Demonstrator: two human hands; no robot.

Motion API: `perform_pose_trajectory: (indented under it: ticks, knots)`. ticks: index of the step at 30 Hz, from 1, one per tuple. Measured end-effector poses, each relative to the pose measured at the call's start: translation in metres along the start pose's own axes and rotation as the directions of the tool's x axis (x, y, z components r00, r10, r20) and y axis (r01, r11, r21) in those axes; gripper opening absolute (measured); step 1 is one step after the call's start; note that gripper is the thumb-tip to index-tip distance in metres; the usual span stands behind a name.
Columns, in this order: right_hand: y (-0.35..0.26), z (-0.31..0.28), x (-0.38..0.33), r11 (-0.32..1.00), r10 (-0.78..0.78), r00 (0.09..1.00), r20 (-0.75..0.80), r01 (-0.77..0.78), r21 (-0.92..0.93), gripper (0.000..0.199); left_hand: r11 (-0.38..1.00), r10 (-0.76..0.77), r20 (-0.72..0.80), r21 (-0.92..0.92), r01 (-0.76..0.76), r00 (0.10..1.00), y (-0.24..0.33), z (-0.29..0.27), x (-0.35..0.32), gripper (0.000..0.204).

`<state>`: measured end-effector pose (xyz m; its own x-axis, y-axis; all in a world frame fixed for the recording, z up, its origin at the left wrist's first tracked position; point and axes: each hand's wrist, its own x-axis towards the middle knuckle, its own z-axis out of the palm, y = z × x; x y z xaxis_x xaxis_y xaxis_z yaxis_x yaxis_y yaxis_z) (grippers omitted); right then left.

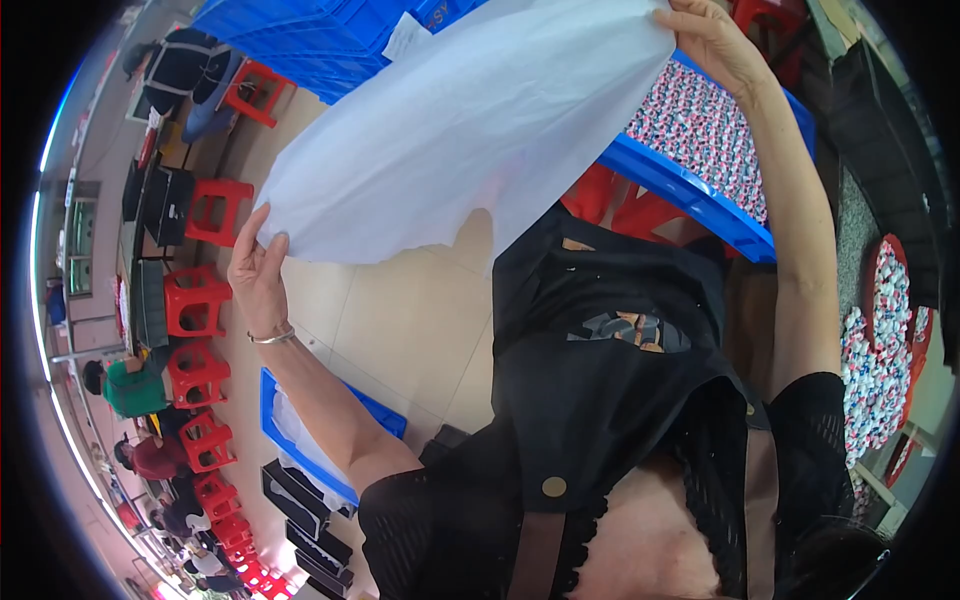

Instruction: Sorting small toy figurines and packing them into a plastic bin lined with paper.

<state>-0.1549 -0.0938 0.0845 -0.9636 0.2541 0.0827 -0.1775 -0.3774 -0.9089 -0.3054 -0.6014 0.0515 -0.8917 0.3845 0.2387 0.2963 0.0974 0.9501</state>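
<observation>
Two closed pinches; left hand (pixel 260 278) and right hand (pixel 718 42) hold a white sheet (pixel 440 140).

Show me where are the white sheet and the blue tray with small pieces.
White sheet (pixel 440 150), head view: middle of its surface.
Blue tray (pixel 690 196), head view: its near wall.
</observation>
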Motion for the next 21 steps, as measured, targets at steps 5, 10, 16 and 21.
perform_pose_trajectory:
  ticks: [5,10,16,21]
  knots:
    - [-0.014,-0.003,-0.009,0.829,-0.115,0.993,0.004,0.099,-0.551,0.038,0.979,0.049,0.0,0.2,-0.048,0.999,0.026,0.011,-0.002,0.043]
    - [-0.032,-0.028,-0.018,0.191,-0.348,0.916,0.197,0.275,-0.942,0.013,0.763,0.101,0.133,0.626,-0.163,0.986,0.048,0.02,0.012,0.027]
    - [-0.043,-0.07,-0.06,0.761,-0.424,0.905,-0.033,0.336,-0.554,0.019,0.801,0.584,0.301,-0.063,-0.596,0.754,0.091,0.078,0.009,0.015]
    - [-0.066,-0.128,-0.143,0.842,-0.472,0.864,0.177,0.382,0.38,0.02,0.84,0.403,0.836,-0.5,0.212,0.372,0.061,0.197,-0.007,0.014]
